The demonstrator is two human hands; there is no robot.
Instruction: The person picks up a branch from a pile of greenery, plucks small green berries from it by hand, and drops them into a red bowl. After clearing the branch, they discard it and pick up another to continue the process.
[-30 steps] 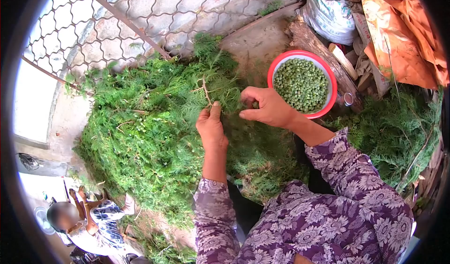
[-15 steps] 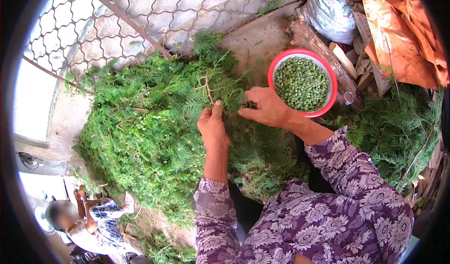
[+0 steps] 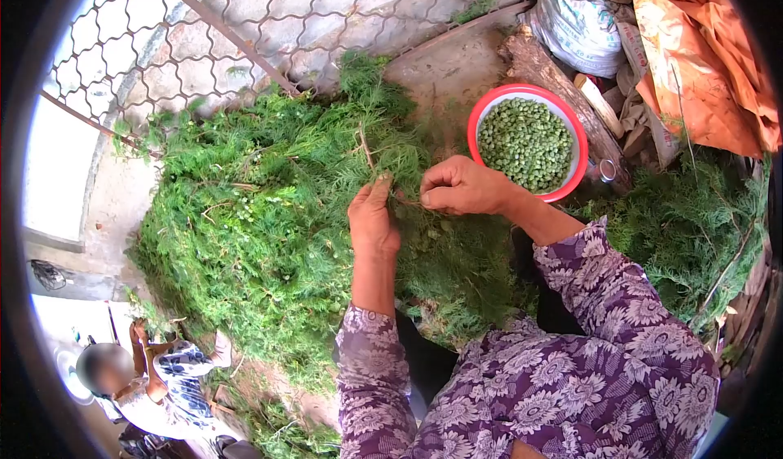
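Observation:
Above a big heap of green conifer branches (image 3: 236,239), my left hand (image 3: 373,221) is closed round a leafy branch (image 3: 365,147), its brown stem pointing away from me. To the right, my right hand (image 3: 466,187) is pinched shut by a thin twig that runs between both hands; what sits between its fingertips is too small to make out. Just beyond that hand is a red-rimmed basin (image 3: 582,165) holding many small green cones or seeds (image 3: 526,145).
Wire mesh (image 3: 269,19) borders the far side. A log (image 3: 542,63), a white sack (image 3: 577,23) and an orange tarp (image 3: 701,59) lie at the upper right. More cut branches (image 3: 681,231) are at my right. Another person (image 3: 167,394) sits at the lower left.
My right hand's fingers have closed into a tighter pinch near the twig. My left hand has shifted very slightly, still holding the branch. The other person's hands have moved a little.

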